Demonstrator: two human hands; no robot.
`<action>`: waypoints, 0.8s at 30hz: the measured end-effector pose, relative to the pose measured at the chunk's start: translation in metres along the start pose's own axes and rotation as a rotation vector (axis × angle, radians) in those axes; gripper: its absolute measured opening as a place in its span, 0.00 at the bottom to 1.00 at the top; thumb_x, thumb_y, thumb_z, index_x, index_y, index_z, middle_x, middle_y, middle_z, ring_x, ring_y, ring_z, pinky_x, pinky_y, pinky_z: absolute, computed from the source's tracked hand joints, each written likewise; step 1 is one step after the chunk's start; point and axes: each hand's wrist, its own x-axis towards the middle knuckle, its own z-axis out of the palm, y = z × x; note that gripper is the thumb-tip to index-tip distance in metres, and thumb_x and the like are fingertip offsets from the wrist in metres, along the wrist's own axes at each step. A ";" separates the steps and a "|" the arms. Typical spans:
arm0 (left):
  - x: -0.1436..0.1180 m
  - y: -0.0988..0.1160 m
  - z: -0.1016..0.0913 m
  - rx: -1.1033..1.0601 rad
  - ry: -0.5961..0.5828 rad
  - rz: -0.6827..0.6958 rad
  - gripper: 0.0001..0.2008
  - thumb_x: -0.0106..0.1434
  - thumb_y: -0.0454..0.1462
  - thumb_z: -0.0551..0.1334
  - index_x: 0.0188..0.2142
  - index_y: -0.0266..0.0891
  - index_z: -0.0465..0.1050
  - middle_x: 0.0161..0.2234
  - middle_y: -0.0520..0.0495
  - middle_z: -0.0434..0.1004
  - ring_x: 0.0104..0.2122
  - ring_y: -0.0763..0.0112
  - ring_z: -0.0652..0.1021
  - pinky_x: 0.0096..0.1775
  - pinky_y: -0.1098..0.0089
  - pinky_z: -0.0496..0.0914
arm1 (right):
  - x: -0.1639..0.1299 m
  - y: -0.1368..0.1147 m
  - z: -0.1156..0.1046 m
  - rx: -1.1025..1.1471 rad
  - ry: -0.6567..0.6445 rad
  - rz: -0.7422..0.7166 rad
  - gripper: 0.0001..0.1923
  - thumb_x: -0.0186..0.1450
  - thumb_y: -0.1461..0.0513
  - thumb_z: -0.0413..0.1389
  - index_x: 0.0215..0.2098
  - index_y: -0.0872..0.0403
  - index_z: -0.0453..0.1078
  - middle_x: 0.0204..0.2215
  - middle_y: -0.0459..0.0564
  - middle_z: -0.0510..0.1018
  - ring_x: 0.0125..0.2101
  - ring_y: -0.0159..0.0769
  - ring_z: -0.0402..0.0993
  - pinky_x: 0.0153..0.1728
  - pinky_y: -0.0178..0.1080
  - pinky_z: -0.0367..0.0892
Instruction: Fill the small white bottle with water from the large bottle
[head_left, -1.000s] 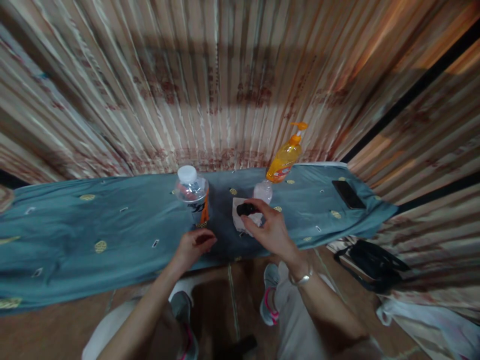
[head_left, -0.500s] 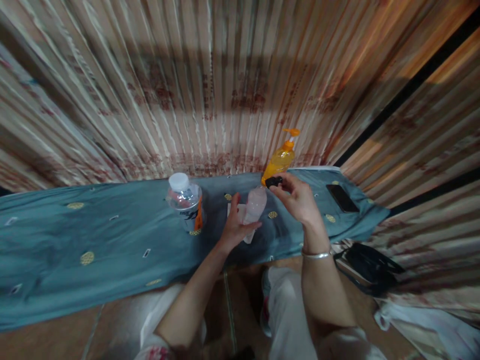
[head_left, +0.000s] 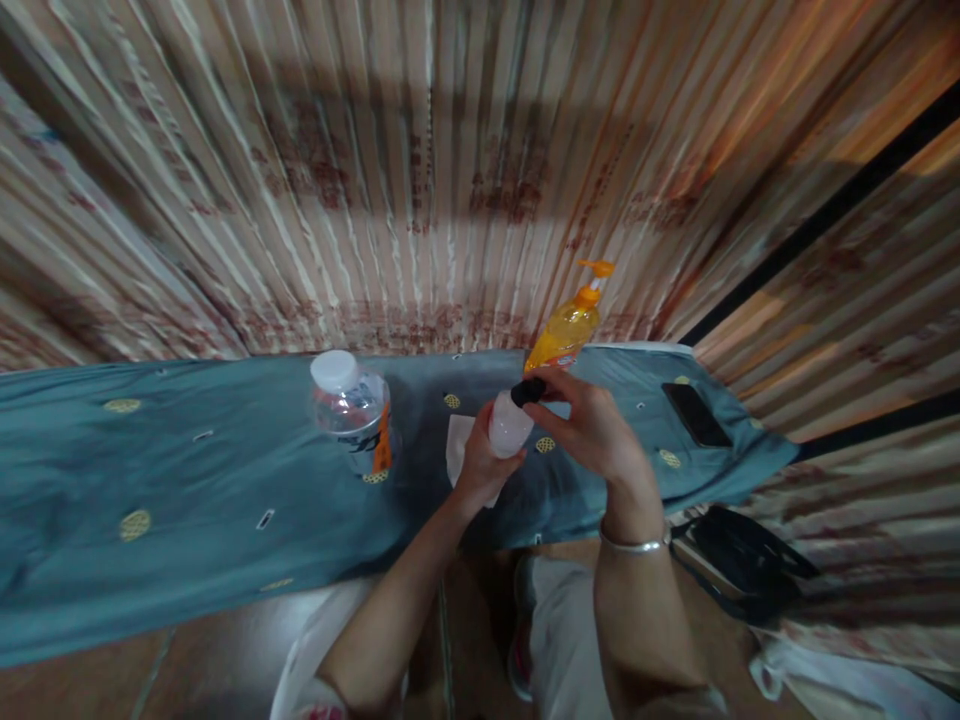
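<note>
My left hand (head_left: pixel 482 457) is wrapped round a small translucent pinkish-white bottle (head_left: pixel 509 424), tilted with its top toward the right. The fingers of my right hand (head_left: pixel 589 420) pinch a black bottle cap (head_left: pixel 528 391), which sits at the mouth of that bottle. Whether the cap is threaded on, I cannot tell. Under my left hand lies a white tissue-like sheet (head_left: pixel 457 447). Just beyond my right hand stands a pump bottle (head_left: pixel 566 333) of yellow liquid with an orange pump.
A clear bottle with a white lid (head_left: pixel 356 410) stands on the left of the teal patterned cloth (head_left: pixel 225 480). To the right lies a black phone (head_left: pixel 696 414). Behind hangs a striped curtain (head_left: pixel 360 200), and a black bag (head_left: pixel 742 560) rests below at right.
My right hand has brought the black cap down onto the small bottle's mouth. My left hand has closed round the bottle and lifted it from the cloth. The view has shifted slightly.
</note>
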 end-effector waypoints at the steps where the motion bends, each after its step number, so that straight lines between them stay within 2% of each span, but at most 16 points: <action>1: -0.001 0.001 0.000 0.002 0.003 -0.008 0.43 0.50 0.37 0.75 0.64 0.41 0.63 0.57 0.39 0.78 0.57 0.50 0.79 0.59 0.51 0.73 | -0.001 -0.002 0.000 0.001 -0.003 0.003 0.15 0.65 0.62 0.59 0.50 0.51 0.78 0.41 0.51 0.86 0.40 0.43 0.83 0.44 0.44 0.77; 8: -0.006 0.019 -0.013 0.039 -0.015 0.011 0.42 0.47 0.32 0.72 0.63 0.40 0.64 0.56 0.40 0.78 0.54 0.52 0.80 0.57 0.53 0.74 | -0.010 -0.013 -0.001 0.027 0.052 -0.050 0.16 0.65 0.61 0.60 0.52 0.49 0.78 0.44 0.50 0.86 0.42 0.44 0.84 0.46 0.45 0.78; 16: -0.010 0.026 -0.031 0.061 -0.108 -0.045 0.41 0.47 0.31 0.70 0.62 0.39 0.66 0.54 0.42 0.81 0.50 0.56 0.82 0.53 0.57 0.76 | -0.006 -0.012 0.002 0.049 -0.063 -0.012 0.16 0.64 0.63 0.60 0.51 0.49 0.79 0.44 0.49 0.87 0.42 0.44 0.84 0.47 0.45 0.78; 24: -0.008 0.028 -0.037 0.073 -0.141 -0.041 0.41 0.46 0.31 0.73 0.61 0.42 0.68 0.55 0.44 0.81 0.52 0.54 0.81 0.55 0.56 0.75 | -0.004 -0.003 0.003 0.154 -0.115 -0.044 0.18 0.65 0.61 0.60 0.54 0.49 0.78 0.47 0.50 0.87 0.45 0.43 0.85 0.49 0.45 0.78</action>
